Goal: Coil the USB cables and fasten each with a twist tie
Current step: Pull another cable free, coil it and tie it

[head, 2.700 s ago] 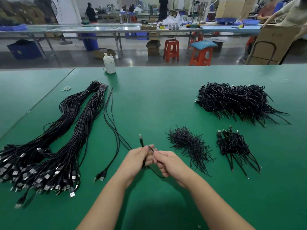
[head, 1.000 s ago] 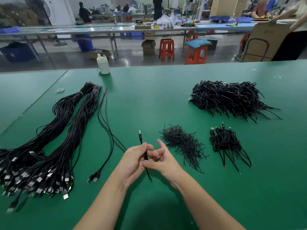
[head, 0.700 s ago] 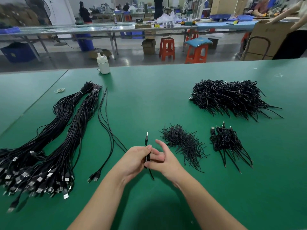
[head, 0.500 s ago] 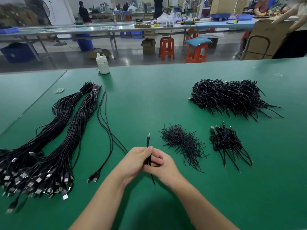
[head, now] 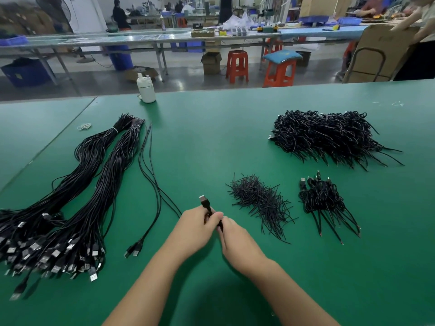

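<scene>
My left hand [head: 194, 228] grips a coiled black USB cable [head: 206, 204] whose plug sticks up past the thumb. My right hand [head: 236, 241] meets it from the right and pinches the coil at its lower side; most of the coil is hidden between the fingers. A heap of black twist ties [head: 259, 201] lies just right of the hands. A small pile of coiled cables [head: 322, 198] lies further right, and a big heap of coiled cables [head: 329, 137] at the far right. Long uncoiled cable bundles [head: 77, 196] stretch along the left.
A few loose uncoiled cables [head: 150, 184] run beside the bundles, plugs near my left forearm. A white bottle [head: 146, 89] stands at the green table's [head: 211, 137] far edge, a rubber band [head: 84, 126] at far left. Stools, benches and people are beyond.
The cable's loose tail has been drawn in between the hands. My right hand's fingers, straight a second ago, have closed onto the coil, and the plug has tilted left.
</scene>
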The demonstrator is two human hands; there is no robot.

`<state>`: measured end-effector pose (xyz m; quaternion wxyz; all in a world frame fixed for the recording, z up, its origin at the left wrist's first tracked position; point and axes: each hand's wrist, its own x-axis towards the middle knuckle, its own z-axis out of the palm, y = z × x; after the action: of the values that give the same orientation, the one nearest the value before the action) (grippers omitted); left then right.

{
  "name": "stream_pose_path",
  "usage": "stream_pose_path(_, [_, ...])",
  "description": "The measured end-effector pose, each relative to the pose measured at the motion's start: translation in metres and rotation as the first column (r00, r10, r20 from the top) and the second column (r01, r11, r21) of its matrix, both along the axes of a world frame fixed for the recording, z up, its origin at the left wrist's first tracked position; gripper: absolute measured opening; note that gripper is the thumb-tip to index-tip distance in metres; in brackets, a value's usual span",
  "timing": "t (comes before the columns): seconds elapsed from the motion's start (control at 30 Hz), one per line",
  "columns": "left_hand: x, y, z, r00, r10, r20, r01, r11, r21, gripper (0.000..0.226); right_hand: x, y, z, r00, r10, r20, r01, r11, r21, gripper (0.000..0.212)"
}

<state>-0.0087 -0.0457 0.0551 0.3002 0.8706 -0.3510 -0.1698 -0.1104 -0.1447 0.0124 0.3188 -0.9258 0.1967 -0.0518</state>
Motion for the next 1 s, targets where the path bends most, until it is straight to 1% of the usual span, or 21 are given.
stream_pose_path(0.1, [0.003, -0.001, -0.006, 1.000, 0.016, -0.002, -0.017, 0.999, -0.028, 0.026, 0.000, -0.001, -0.002, 1.000, 0.003, -0.002, -0.003, 0.998, 0.068, 0.024])
stream_pose_path(0.2, [0.010, -0.004, -0.007, 0.999, 0.004, 0.040, -0.004, 1.000, 0.002, 0.022, 0.003, 0.000, -0.006, 0.999, 0.036, 0.014, -0.038, 0.984, 0.173, 0.027])
stream_pose_path(0.3, [0.015, -0.007, -0.007, 0.997, -0.019, 0.075, 0.017, 0.999, 0.034, 0.020, 0.006, 0.002, -0.012, 0.997, 0.037, 0.066, -0.054, 0.958, 0.280, 0.032])
stream_pose_path(0.33, [0.015, -0.008, -0.007, 0.994, -0.038, 0.105, 0.032, 0.998, 0.059, 0.021, 0.006, 0.002, -0.015, 0.997, 0.027, 0.070, -0.046, 0.955, 0.292, 0.029])
stream_pose_path(0.4, [0.013, -0.014, -0.009, 0.975, -0.094, 0.201, 0.067, 0.988, 0.136, 0.022, 0.005, 0.003, -0.018, 1.000, -0.005, 0.028, -0.004, 0.954, 0.301, 0.020])
stream_pose_path(0.47, [0.010, -0.019, -0.011, 0.964, -0.124, 0.234, 0.086, 0.982, 0.166, 0.021, 0.003, 0.002, -0.021, 0.999, -0.034, -0.016, 0.037, 0.962, 0.270, 0.019])
stream_pose_path(0.5, [0.010, -0.022, -0.010, 0.973, -0.121, 0.198, 0.091, 0.984, 0.155, 0.019, 0.002, 0.000, -0.022, 0.999, -0.050, -0.019, 0.053, 0.974, 0.219, 0.021])
stream_pose_path(0.53, [0.011, -0.025, -0.011, 0.987, -0.118, 0.111, 0.105, 0.988, 0.115, 0.015, -0.001, -0.002, -0.023, 0.997, -0.074, -0.006, 0.074, 0.986, 0.146, 0.023])
stream_pose_path(0.57, [0.014, -0.027, -0.013, 0.993, -0.117, -0.035, 0.118, 0.992, 0.044, 0.009, -0.004, -0.006, -0.026, 0.994, -0.108, 0.018, 0.107, 0.992, 0.074, 0.024])
stream_pose_path(0.6, [0.016, -0.029, -0.014, 0.968, -0.132, -0.214, 0.123, 0.991, -0.056, 0.003, -0.007, -0.010, -0.028, 0.987, -0.153, 0.047, 0.152, 0.988, 0.027, 0.023])
stream_pose_path(0.63, [0.018, -0.031, -0.016, 0.919, -0.152, -0.364, 0.107, 0.984, -0.143, 0.006, -0.011, -0.014, -0.031, 0.976, -0.204, 0.074, 0.204, 0.979, 0.007, 0.024])
stream_pose_path(0.67, [0.020, -0.033, -0.021, 0.886, -0.164, -0.433, 0.096, 0.980, -0.175, 0.014, -0.015, -0.017, -0.035, 0.961, -0.259, 0.097, 0.258, 0.966, 0.021, 0.026])
stream_pose_path(0.7, [0.022, -0.037, -0.028, 0.900, -0.154, -0.408, 0.106, 0.985, -0.137, 0.020, -0.018, -0.019, -0.038, 0.941, -0.312, 0.129, 0.307, 0.950, 0.062, 0.028])
stream_pose_path(0.73, [0.024, -0.043, -0.036, 0.942, -0.134, -0.306, 0.124, 0.991, -0.052, 0.024, -0.020, -0.020, -0.041, 0.917, -0.362, 0.166, 0.347, 0.931, 0.115, 0.030])
stream_pose_path(0.77, [0.025, -0.050, -0.043, 0.978, -0.113, -0.175, 0.121, 0.992, 0.035, 0.028, -0.021, -0.021, -0.044, 0.896, -0.397, 0.198, 0.372, 0.915, 0.153, 0.032])
stream_pose_path(0.8, [0.025, -0.057, -0.050, 0.994, -0.089, -0.067, 0.095, 0.992, 0.088, 0.030, -0.021, -0.021, -0.047, 0.885, -0.410, 0.222, 0.381, 0.910, 0.162, 0.034])
stream_pose_path(0.9, [0.023, -0.081, -0.062, 0.998, -0.012, 0.060, 0.006, 0.994, 0.108, 0.032, -0.020, -0.021, -0.052, 0.880, -0.406, 0.246, 0.378, 0.913, 0.154, 0.034])
stream_pose_path(1.0, [0.022, -0.100, -0.070, 0.988, 0.011, 0.154, -0.032, 0.990, 0.138, 0.028, -0.019, -0.024, -0.055, 0.875, -0.415, 0.248, 0.382, 0.908, 0.170, 0.033])
